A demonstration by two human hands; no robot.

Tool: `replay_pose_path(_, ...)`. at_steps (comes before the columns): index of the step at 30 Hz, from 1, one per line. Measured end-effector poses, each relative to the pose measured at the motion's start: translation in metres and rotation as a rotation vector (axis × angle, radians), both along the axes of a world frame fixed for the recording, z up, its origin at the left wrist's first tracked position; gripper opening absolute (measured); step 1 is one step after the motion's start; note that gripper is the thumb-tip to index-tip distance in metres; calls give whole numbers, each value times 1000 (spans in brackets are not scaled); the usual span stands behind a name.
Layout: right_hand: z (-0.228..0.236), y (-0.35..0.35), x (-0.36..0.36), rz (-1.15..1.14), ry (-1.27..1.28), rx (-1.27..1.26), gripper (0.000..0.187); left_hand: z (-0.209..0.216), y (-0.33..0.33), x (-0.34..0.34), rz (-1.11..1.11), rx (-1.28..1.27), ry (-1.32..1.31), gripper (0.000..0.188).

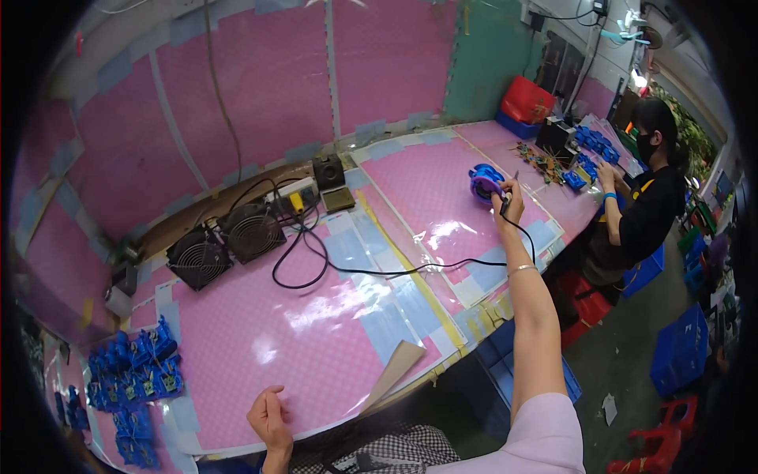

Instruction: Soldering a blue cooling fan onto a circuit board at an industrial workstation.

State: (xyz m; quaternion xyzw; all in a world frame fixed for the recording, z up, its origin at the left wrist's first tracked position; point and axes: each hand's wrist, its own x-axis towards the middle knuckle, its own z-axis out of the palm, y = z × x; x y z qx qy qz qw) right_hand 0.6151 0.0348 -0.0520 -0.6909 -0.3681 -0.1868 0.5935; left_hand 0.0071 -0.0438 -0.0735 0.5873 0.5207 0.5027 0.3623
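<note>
At two o'clock, a blue-and-purple spool-like item (484, 183) is held over the bench (229, 379) by the right hand (515, 202), apparently together with a corded tool (506, 204); slack is present in the black cord (395, 273), presumably for reach. At seven o'clock, the left hand (271, 419) is loosely curled, apparently empty.

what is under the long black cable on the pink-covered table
Under the cable: glossy pink sheeting, pale blue tape and a straight yellow strip. Anything beneath those is covered, so unseen.
</note>
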Motion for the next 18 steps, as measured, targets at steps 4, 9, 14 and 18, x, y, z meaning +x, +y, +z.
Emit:
replay_pose_path(4, 32, 5, -134, 462, 50, -31, 25, 6, 4, -2, -63, -199, -275, 30)
replay_pose_path(9, 48, -49, -309, 850, 70, -187, 25, 24, 29, -8, -143, -325, -357, 21)
replay_pose_path(14, 48, -69, -387, 975, -6, -340, 24, 36, 33, -20, -79, -317, -438, 18)
replay_pose_path(18, 67, -56, -390, 899, -38, -317, 25, 38, 38, -15, -11, 179, 150, 17)
